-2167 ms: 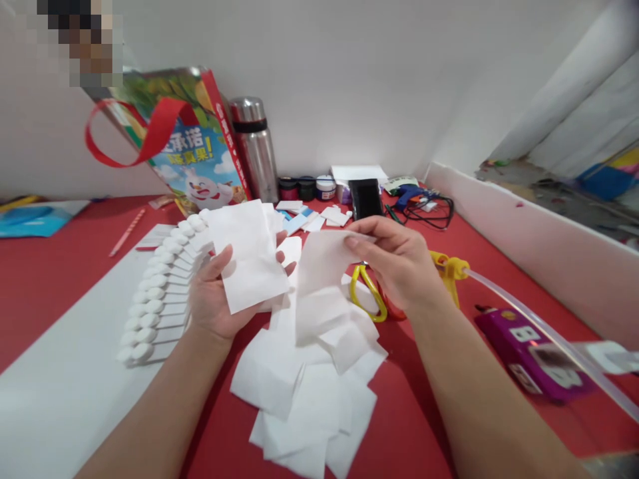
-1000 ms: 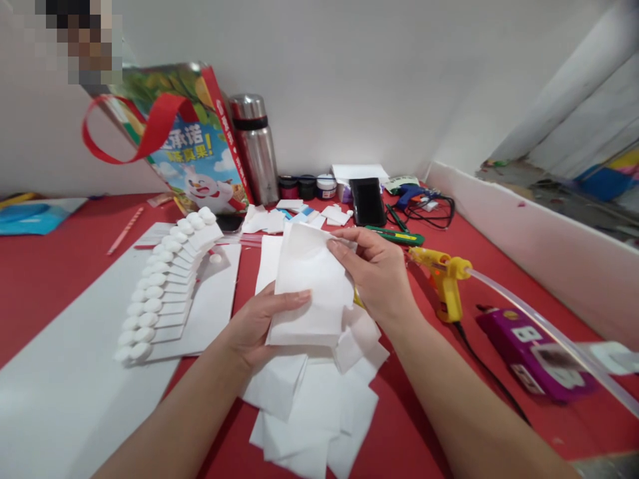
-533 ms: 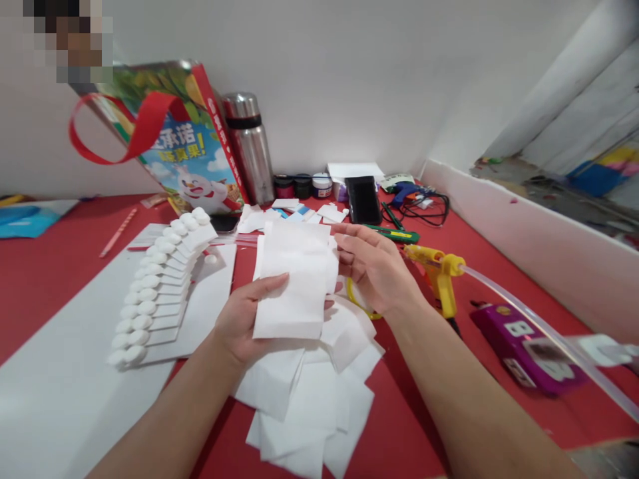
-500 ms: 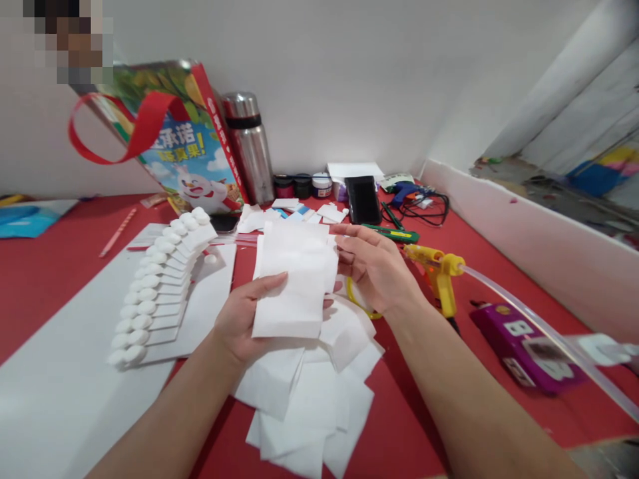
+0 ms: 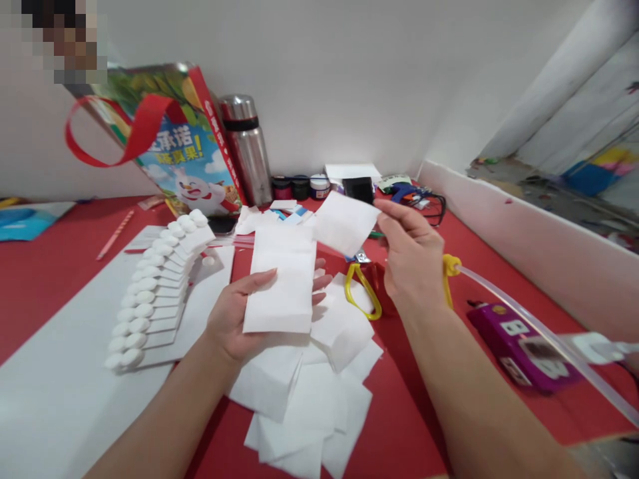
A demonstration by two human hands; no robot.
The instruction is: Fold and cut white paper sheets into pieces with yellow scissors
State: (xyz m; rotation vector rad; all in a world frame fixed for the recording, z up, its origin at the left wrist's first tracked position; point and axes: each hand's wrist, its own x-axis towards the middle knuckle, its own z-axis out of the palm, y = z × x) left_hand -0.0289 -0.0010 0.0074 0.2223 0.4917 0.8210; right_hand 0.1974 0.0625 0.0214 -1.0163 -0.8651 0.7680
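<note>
My left hand [image 5: 237,313] grips a white paper stack [image 5: 279,286], thumb on top and fingers beneath. A single white paper piece [image 5: 347,223] is pinched at its right corner by my right hand [image 5: 412,249], held up apart from the stack. Below both hands, several loose white paper pieces [image 5: 309,399] overlap on the red table. Yellow-handled scissors [image 5: 363,293] lie under and left of my right wrist. At the left, a curved row of white cards with round white tops [image 5: 144,293] stands on a white board [image 5: 207,299].
A yellow glue gun [image 5: 452,266] is partly hidden behind my right hand, a clear glue stick trailing from it. Right of it lies a purple box [image 5: 524,349]. At the back stand a picture box [image 5: 184,153], a steel flask [image 5: 249,150] and small jars [image 5: 301,187].
My right hand has moved right with one paper piece, separating it from the stack. My left hand has shifted slightly left with the stack. The scissors' handle now shows more.
</note>
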